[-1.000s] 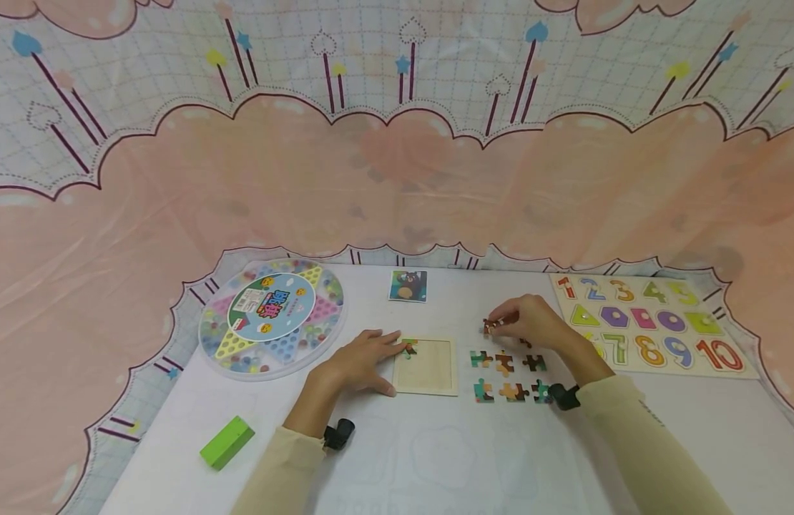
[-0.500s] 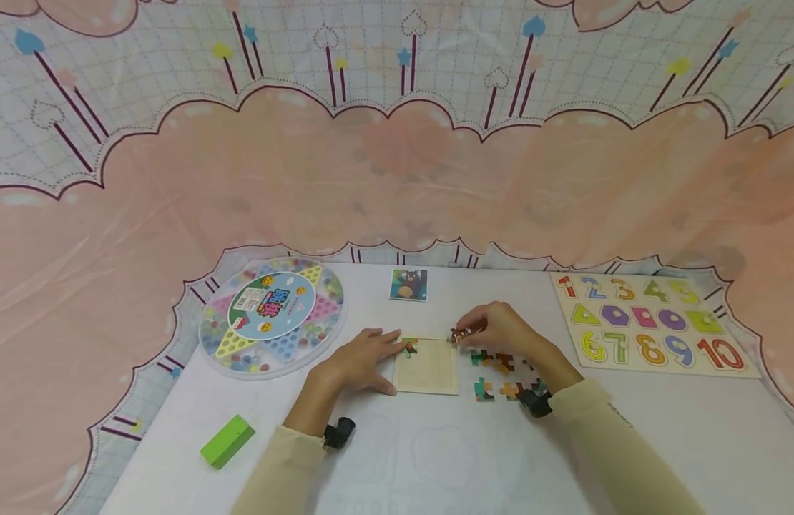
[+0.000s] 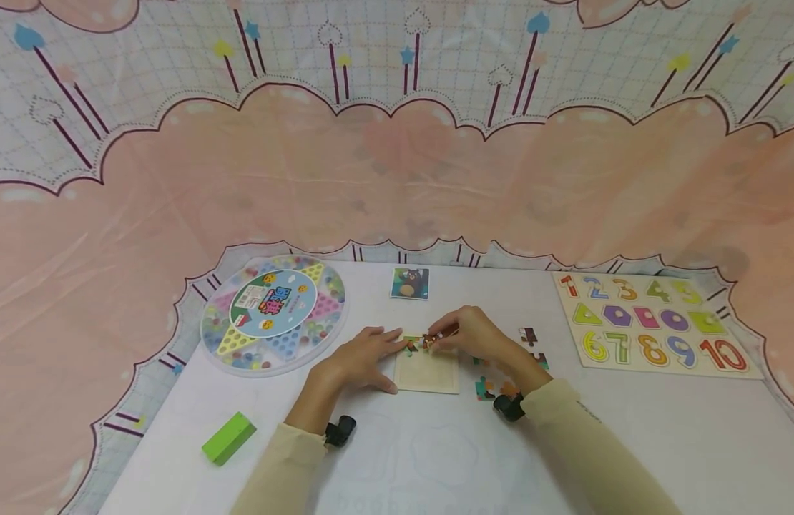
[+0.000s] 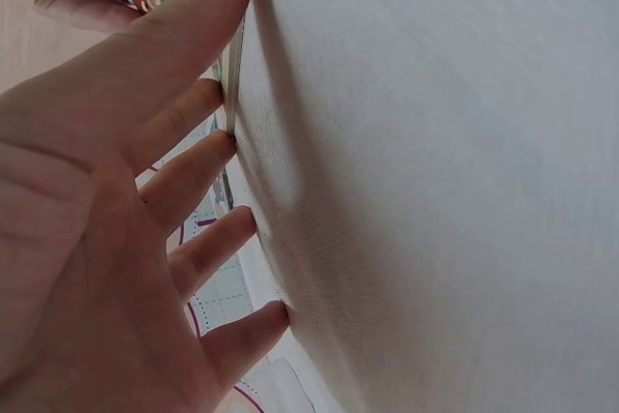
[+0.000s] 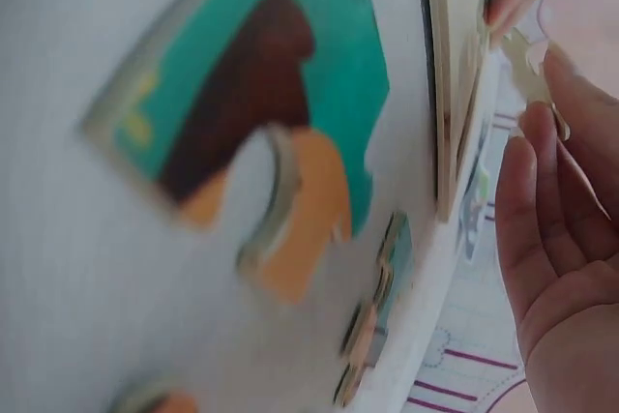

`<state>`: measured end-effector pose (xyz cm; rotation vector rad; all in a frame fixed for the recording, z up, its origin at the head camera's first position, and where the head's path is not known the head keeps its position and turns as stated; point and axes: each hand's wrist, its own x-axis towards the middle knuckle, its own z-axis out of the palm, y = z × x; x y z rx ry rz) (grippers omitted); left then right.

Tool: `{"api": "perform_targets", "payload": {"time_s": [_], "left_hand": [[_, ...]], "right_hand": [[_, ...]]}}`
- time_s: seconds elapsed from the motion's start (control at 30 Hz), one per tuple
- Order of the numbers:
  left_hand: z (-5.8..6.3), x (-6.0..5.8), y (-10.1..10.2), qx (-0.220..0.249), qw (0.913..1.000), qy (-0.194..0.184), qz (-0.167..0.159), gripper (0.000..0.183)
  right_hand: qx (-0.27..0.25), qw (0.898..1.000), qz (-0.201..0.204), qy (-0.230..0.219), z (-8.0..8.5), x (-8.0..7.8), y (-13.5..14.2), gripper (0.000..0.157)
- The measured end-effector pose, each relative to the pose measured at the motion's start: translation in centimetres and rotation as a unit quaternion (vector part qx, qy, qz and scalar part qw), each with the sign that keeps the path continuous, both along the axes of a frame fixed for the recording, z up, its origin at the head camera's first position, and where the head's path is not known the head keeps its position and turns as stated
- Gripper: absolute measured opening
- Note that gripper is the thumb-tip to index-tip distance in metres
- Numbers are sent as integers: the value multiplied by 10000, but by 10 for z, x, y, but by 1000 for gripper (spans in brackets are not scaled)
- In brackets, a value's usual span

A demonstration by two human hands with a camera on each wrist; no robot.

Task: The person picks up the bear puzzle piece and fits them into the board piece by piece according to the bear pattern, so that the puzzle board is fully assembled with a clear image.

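My left hand (image 3: 358,357) lies with spread fingers at the left edge of a small wooden puzzle tray (image 3: 425,375). Its fingertips touch the tray's edge in the left wrist view, where the hand (image 4: 126,229) fills the left side. One jigsaw piece (image 3: 410,346) sits in the tray's upper left corner. Over the tray's upper part, my right hand (image 3: 479,337) pinches another, brownish jigsaw piece (image 3: 430,342) between thumb and fingers, right beside the first. From the right wrist, the held piece (image 5: 529,70) shows its bare wooden back. Whether it touches the tray is unclear.
Several loose jigsaw pieces (image 3: 484,388) lie right of the tray, partly hidden by the right arm. Behind the tray is a bear picture card (image 3: 410,284). A round marble board (image 3: 272,315) and green block (image 3: 229,438) stand left, a number board (image 3: 657,325) right.
My right hand has carried the pinched jigsaw piece leftward from the loose pieces to above the tray's upper part. My left hand has stayed at the tray's left edge.
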<state>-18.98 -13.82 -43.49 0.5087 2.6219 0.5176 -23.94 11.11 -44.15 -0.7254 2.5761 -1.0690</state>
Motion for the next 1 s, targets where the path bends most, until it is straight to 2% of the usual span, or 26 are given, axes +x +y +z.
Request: {"api": "perform_targets", "payload": {"time_s": [0.33,0.57,0.8,1.0], "left_hand": [[0,0,1,16,10000,14,-21,85],[1,0,1,28,10000,57,-31,85],[1,0,1,-7,10000,66,-39,86],[2,1,1,44,10000,-5,29,85]], "right_hand": [[305,9994,-149,49,-4,2,-8,21],[534,9980,-201,253,-3,4,-13,19],[1016,9927,-485,428,3,6,-21,17],[1500,9858,-409,634,4,7,-26,17]]}}
